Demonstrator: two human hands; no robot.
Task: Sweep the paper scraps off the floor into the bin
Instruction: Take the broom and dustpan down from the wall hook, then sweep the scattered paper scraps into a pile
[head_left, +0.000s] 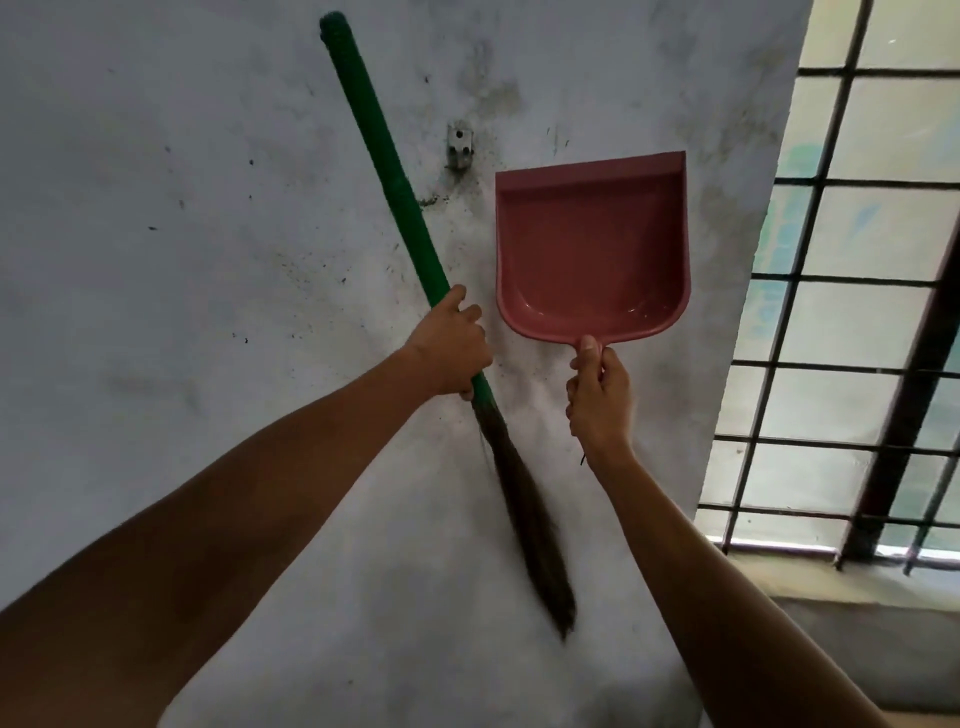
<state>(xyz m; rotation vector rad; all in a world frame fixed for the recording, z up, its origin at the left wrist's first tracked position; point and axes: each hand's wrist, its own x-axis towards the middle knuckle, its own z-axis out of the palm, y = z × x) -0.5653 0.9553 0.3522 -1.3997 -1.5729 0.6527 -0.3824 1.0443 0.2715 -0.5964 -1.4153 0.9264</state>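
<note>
A broom (387, 179) with a green handle and dark bristles slants across a stained white wall, handle end up at the left, bristles down at the right. My left hand (449, 348) is closed around the handle just above the bristles. A pink dustpan (592, 244) is held flat against the wall, its open edge up. My right hand (600, 397) grips its short handle from below. No paper scraps, floor or bin are in view.
A small metal hook bracket (460, 147) is fixed to the wall between the broom handle and the dustpan. A barred window (857, 312) with a ledge fills the right side.
</note>
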